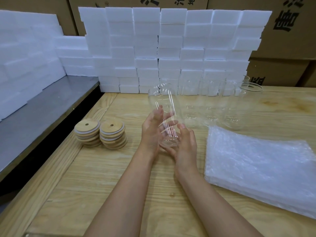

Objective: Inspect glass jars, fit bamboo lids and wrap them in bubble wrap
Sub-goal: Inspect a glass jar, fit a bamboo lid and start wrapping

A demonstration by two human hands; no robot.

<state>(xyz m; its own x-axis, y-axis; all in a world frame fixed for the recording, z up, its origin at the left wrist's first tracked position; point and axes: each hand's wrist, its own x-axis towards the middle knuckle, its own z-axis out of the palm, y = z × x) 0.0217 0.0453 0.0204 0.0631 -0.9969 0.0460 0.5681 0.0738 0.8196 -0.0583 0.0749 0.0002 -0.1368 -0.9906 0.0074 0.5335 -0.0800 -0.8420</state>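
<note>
Item: glass jar point(163, 106), clear, tall, no lid; held off the table point(106, 177) at view centre, tilted w/ mouth toward 12 and base toward 6. Grip: left hand point(151, 134) wraps the lower wall, thumb on the near side, fingers seen thru the glass on the far side; right hand point(187, 144) cups the base from 3, fingers curled under. Both hands grip the jar, neither free. Step in hand (est.): inspection, lid not yet fitted. To do it well: turn jar slowly betw. the palms; check rim, wall & base vs. the white backdrop for chips/cracks; keep fingers low so the wall reads clean; hold over bare table, not over other glass. Bamboo lids point(100, 135): two stacks at 9, near the left hand, each top lid w/ centre hole. Bubble wrap point(256, 170): flat pile of sheets at 4, beside the right forearm. Spare jars point(222, 106): upright row at 1–2, lidless as far as visible; count unclear, glass blends w/ backdrop. Foam blocks point(171, 48): white wall at 12, more at 10. Steel shelf point(42, 113) at 9–10. Cartons point(282, 65) behind, 12–2.
</note>
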